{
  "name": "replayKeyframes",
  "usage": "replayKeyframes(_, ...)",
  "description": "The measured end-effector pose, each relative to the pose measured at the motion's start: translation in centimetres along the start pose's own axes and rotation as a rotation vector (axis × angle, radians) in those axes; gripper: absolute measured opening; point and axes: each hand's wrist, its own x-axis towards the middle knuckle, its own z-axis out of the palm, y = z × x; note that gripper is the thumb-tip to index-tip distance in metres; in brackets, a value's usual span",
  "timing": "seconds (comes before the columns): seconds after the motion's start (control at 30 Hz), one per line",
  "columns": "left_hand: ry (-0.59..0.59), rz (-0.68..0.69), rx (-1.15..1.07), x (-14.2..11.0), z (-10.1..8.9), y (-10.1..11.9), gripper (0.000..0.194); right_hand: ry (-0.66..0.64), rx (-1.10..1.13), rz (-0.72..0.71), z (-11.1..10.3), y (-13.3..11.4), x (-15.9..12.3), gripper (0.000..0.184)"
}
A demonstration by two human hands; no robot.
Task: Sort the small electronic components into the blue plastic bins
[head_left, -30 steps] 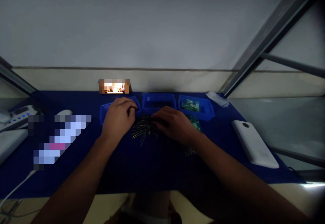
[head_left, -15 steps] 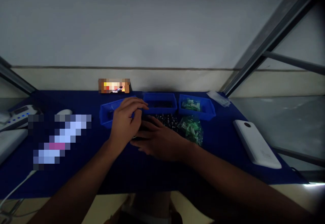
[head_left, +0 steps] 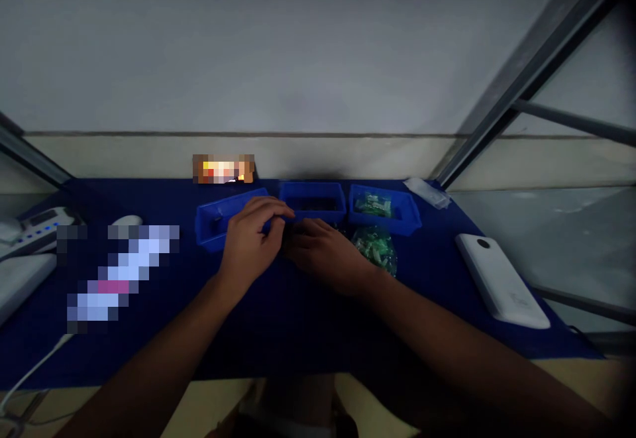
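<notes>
My left hand (head_left: 254, 236) is held just in front of the left blue bin (head_left: 209, 229). Its fingers curl over, and the thumb is bent close beneath them; whatever lies between them is hidden. Beside it, my right hand (head_left: 325, 252) rests with fingers bent together over the small dark parts (head_left: 342, 228), a heap mostly covered by that hand. Its fingertips cannot be seen. Touching neither hand, a clear bag of green pieces (head_left: 375, 249) lies just right of the heap.
Behind the hands stand the middle blue bin (head_left: 312, 189) and the right blue bin (head_left: 410, 216), the latter containing a green packet (head_left: 375, 205). A white power bank (head_left: 501, 282) lies at right, a clear plastic bag (head_left: 428, 193) at the back. Blurred screens and a cable (head_left: 32, 372) occupy the left.
My right hand has drawn its spread fingers together and moved slightly right and away from me, covering more of the dark parts. The left hand has shifted slightly right.
</notes>
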Motion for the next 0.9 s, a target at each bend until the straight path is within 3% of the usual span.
replayKeyframes(0.23,0.003,0.012,0.008,-0.1,0.1,0.1,0.029,0.123,0.02,0.077,-0.1,0.3,0.0,0.015)
replayKeyframes(0.37,0.047,-0.011,-0.056,-0.2,0.3,0.3,0.036,0.185,0.132,0.17,-0.2,0.8,-0.2,0.014)
replayKeyframes(0.57,0.024,-0.023,-0.064,-0.3,0.7,0.5,0.033,0.331,0.3,0.31,-1.0,1.2,-0.4,0.023)
replayKeyframes(0.9,-0.03,-0.023,-0.051,-0.5,0.7,0.0,0.03,0.392,0.391,0.456,-1.2,1.5,-0.4,0.028)
